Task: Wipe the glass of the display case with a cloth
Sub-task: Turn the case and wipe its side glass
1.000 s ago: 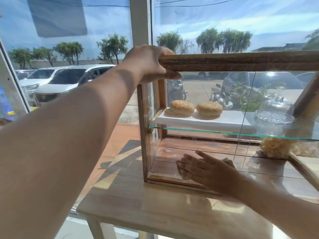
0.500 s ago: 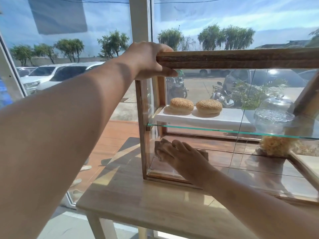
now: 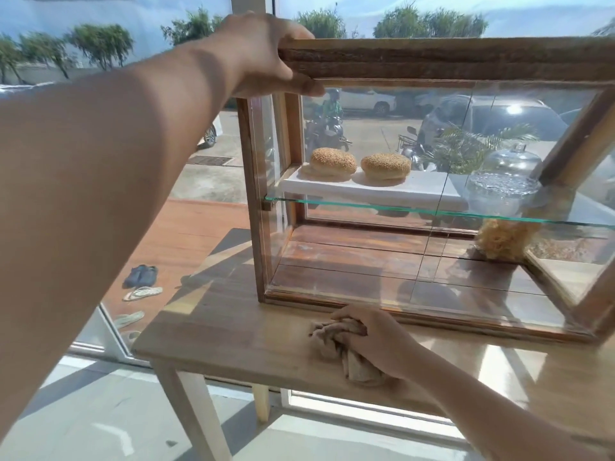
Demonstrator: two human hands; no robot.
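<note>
A wooden-framed glass display case [image 3: 432, 61] stands on a wooden table [image 3: 239, 331]. My left hand [image 3: 263, 58] grips the case's top left corner, thumb under the top rail. My right hand [image 3: 372, 341] is off the glass, resting on the table in front of the case's bottom rail, fingers closed on a crumpled beige cloth [image 3: 336, 347]. The front glass [image 3: 366, 261] shows streaks and reflections.
Two sesame buns [image 3: 332, 161] lie on a white tray on the glass shelf [image 3: 399, 211], beside a glass dome [image 3: 506, 181]. A pale fibrous ball [image 3: 502, 241] sits on the case floor. Shoes and sandals [image 3: 139, 284] lie outside the window.
My right hand with the cloth left the lower front glass and came down onto the table in front of the case. My left hand kept its hold on the top corner.
</note>
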